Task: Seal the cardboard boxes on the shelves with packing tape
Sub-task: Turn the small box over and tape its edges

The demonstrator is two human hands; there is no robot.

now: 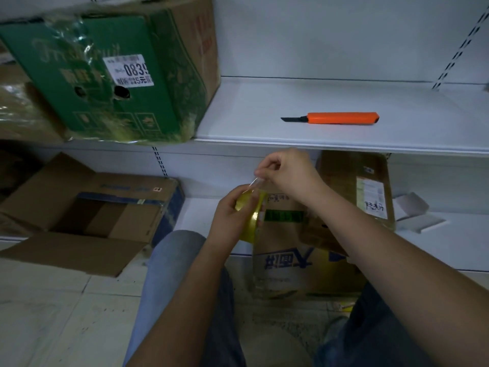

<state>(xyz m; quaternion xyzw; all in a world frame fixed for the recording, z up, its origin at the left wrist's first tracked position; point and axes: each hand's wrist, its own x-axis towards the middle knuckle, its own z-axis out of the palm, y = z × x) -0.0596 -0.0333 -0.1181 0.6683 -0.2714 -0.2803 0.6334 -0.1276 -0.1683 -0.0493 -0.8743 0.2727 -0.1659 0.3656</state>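
Left hand [229, 211]: you grip the tape roll [250, 214] at frame centre, steadying it.
Right hand [284, 172]: fingers pinch the tape's free end, peeling it.
Knife [333, 118]: on upper shelf [344, 144], within reach for cutting.

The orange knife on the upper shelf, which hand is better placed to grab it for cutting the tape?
Probably the right hand: it sits just under the knife, pinching only the tape end, while the left hand holds the tape roll.

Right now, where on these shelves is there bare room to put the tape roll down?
The upper white shelf is bare between the green printed cardboard box and the orange utility knife, and right of the knife. The lower shelf is crowded: an open brown box, taped cartons, and a narrow gap behind the hands.
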